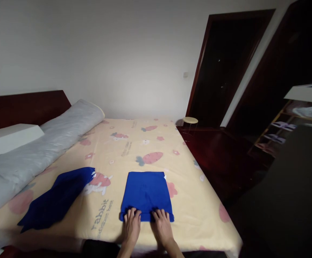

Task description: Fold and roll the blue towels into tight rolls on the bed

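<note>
Wall [131,53]: plain, pale, matte. Bed [196,215]: big flat surface under a cream fabric sheet, smooth with slight ripples, printed with pink carrots, flowers, white rabbits and grey lettering. Door [226,64]: tall dark panel in a reddish-brown frame, beyond the bed's far right corner. Long grey roll [64,129]: cushiony, softly creased, pale piping at the far end, lying along the left side of the bed by the dark, flat headboard [24,105]. White box [14,138]: long, crisp edges, up against the roll.

Loose blue cloth [56,200]: left on the bed, rumpled, elongated, pointed near end, small white tags at the far end. Blue square cloth [146,191]: flat on the bed near the close edge, right of the loose one; matte, soft weave, faint wrinkles mid-panel, a narrow folded band across the near side, small white tag at the far right corner. Stool [190,120]: round pale top, thin legs, by the door.

Left hand [132,222]: half curled, fingertips on the band, left part. Right hand [161,224]: same pose, right part, clear gap between the two. Undersides hidden, so can't tell whether either pinches the fabric or just presses it.
</note>
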